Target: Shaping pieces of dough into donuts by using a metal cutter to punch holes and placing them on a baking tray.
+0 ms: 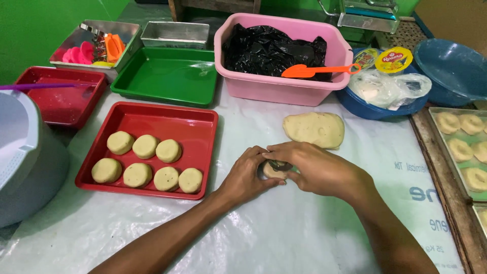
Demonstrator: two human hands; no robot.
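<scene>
Dough piece: a small round of pale dough lies flat on the plastic-covered table, between your two hands; being round and mostly covered, it shows no long axis that you can read.
Cutter: a small dark ring sits on top of the dough piece, its opening facing up, under your fingertips.
Left hand: your left hand curls around the left side of the dough piece, fingers bent and touching it.
Right hand: your right hand comes over from the right, fingers closed down on the ring.
Beyond the fingertips: a larger flattened dough slab lies just past your right knuckles, its long axis running left to right.
Further beyond: the pink tub with black plastic and an orange scraper bounds the far side.
Left of your left fingers: the red tray holds seven dough rounds; its near edge lies close to your left wrist.
Right of your right hand: bare sheet runs to the table edge, where a tray of ring-shaped dough sits.
Open room: the widest free surface lies towards you, beneath both forearms.
</scene>
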